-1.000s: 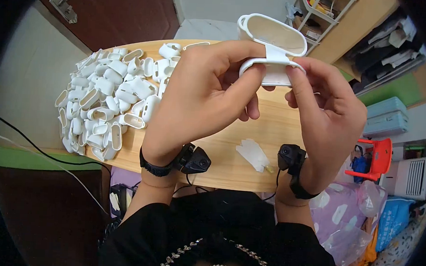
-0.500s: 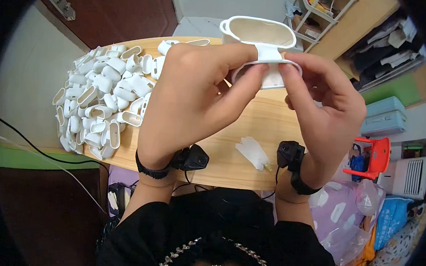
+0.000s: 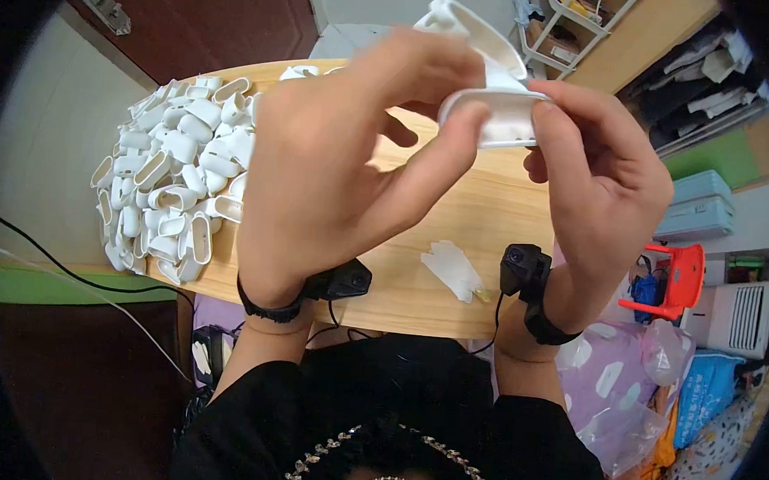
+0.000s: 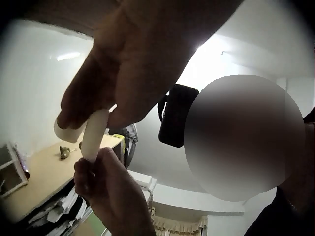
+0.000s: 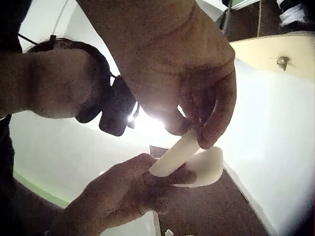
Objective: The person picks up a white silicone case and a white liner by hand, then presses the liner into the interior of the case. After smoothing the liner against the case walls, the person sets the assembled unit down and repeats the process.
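Both hands hold one white hinged case cover up above the table, its two hollow halves joined by a strap and spread apart. My left hand, blurred in the head view, has its thumb on the rim of the lower half and its fingers by the strap. At the right end of that half, my right hand pinches the rim between thumb and fingers. The left wrist view shows the cover between both hands; in the right wrist view its pale halves stand at an angle.
A large heap of white case covers covers the left of the wooden table. White paper-like pieces lie near the front edge. Beyond the table stand a white shelf rack and, to the right, a red stool.
The cover's upper half has tilted, its right side now lower. My left hand has shifted left, its fingers spreading a little from the thumb. My right hand keeps its pinch, slightly further right.
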A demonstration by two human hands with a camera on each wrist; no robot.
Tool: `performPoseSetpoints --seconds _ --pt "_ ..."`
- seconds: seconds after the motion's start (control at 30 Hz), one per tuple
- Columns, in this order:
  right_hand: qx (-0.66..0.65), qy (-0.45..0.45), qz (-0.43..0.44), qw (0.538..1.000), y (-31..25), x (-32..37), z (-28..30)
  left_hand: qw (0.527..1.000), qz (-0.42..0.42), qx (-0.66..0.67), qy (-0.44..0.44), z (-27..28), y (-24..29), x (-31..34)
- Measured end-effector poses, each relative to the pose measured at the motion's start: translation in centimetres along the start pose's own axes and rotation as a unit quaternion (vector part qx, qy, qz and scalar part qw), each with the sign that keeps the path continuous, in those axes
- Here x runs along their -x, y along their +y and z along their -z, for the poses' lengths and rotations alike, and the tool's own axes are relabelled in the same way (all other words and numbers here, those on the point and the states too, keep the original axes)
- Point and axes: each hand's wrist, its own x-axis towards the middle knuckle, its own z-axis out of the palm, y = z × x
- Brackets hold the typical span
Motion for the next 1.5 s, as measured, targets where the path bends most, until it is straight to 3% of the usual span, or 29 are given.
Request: performPoseSetpoints --seconds 0.03,0.17,0.37,0.57,0.9,1.07,1.17,1.3,1.4,1.5 --pt "-0.007 -0.006 -0.010 1.000 0.0 0.0 0.1 0.999 0.012 0.033 0.032 -0.2 0.7 0.0" --pt "-0.041 -0.080 -0.025 0.996 -1.1 -0.4 1.1 0.999 -0.041 0.006 -0.033 1.5 0.9 -0.1" --pt "-0.006 -0.176 0.147 0.973 -0.8 -0.1 3.0 0.990 -0.111 -0.047 -0.075 2.9 0.3 -0.3" --pt "0.077 -0.173 0.264 0.946 -1.3 -0.1 2.7 0.982 -0.115 -0.068 -0.137 4.1 1.0 -0.2" --pt "-0.004 -0.212 0.271 0.939 -1.6 -0.1 2.8 0.965 -0.222 0.027 -0.139 4.5 -0.5 -0.6" --pt "-0.107 -0.167 0.170 0.965 -1.1 0.1 3.3 0.962 -0.214 0.017 -0.171 5.2 -0.2 -0.9" --pt "-0.052 -0.150 0.093 0.983 -1.6 0.4 3.3 0.960 -0.190 -0.024 -0.204 5.4 0.4 -1.1" --pt "-0.023 -0.121 -0.010 0.992 -2.3 0.6 2.4 0.970 -0.177 -0.041 -0.163 4.5 0.2 -0.6" --pt "-0.016 -0.101 -0.022 0.994 -2.1 0.4 1.7 0.993 -0.038 -0.013 -0.109 3.2 1.8 -0.1" --pt "0.002 -0.088 0.016 0.996 -1.6 0.3 1.5 0.998 0.018 -0.028 -0.054 1.6 1.6 0.3"
